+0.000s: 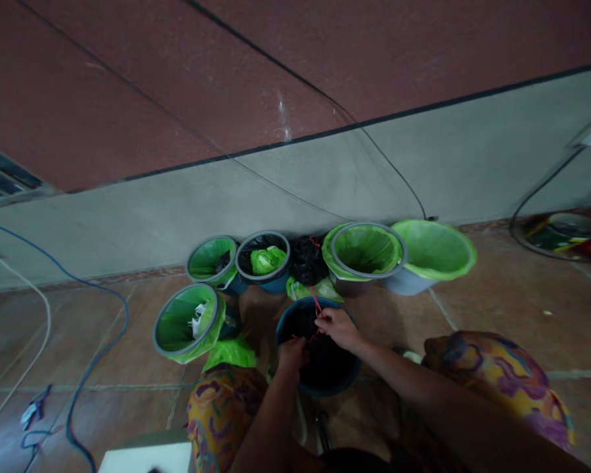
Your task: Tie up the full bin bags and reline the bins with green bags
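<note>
A dark blue bin (282,322) stands between my knees, with a black bag (325,361) in its shadowed inside. My right hand (339,327) is over the bin's far right part, fingers pinched on a red drawstring (317,301) whose end sticks up past the rim. Lower and to the left, my left hand (291,355) reaches inside the bin with curled fingers. A bit of red string shows at those fingers, which are partly lost in shadow.
Around it are a green-lined bin (160,322) with white scraps, a smaller green-lined bin (192,253), a black-lined bin (241,253), a tied black bag (308,259), a grey-rimmed bin (401,246) and a pale bin (408,282). A blue hose (98,361) crosses the floor at left.
</note>
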### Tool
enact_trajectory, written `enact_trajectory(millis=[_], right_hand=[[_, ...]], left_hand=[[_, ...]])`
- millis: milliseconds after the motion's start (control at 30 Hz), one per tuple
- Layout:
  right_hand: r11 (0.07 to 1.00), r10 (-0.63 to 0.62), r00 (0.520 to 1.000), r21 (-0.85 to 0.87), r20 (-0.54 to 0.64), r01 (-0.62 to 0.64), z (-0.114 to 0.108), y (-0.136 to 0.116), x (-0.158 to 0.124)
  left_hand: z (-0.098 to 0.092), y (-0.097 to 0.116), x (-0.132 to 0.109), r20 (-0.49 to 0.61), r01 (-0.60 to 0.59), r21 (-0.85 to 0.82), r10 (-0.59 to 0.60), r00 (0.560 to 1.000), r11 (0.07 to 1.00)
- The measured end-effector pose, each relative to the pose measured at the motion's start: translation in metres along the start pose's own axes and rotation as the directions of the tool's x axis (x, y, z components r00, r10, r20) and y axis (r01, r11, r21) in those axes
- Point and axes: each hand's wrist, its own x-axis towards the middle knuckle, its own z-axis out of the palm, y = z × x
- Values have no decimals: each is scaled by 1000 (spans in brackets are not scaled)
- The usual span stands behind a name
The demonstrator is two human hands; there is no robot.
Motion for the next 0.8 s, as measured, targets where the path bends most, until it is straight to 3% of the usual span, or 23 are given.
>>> enact_trajectory(millis=[200, 333, 400, 600, 700, 800], right_hand=[[999, 10, 1000, 38, 17, -11, 2, 7, 1], [996, 31, 999, 79, 30, -33, 3, 5, 2], [998, 24, 999, 57, 33, -26, 2, 2, 1], [989, -102, 995, -105, -6, 101, -5, -7, -3], [970, -177, 983, -173, -37, 169, -4, -11, -6], [957, -241, 970, -169, -13, 236, -2, -13, -8]], left_hand=[[4, 1, 4, -41, -72, 55, 75, 996, 996], [4, 4, 5, -36, -344, 91, 348, 937, 935], [6, 7, 3, 8, -429, 43, 429, 903, 902], [12, 10, 1, 87, -329, -170, 347, 934, 929], [12, 8, 6, 108, -298, -102, 308, 945, 949], [14, 6, 9, 209, -353, 63, 334, 919, 933]])
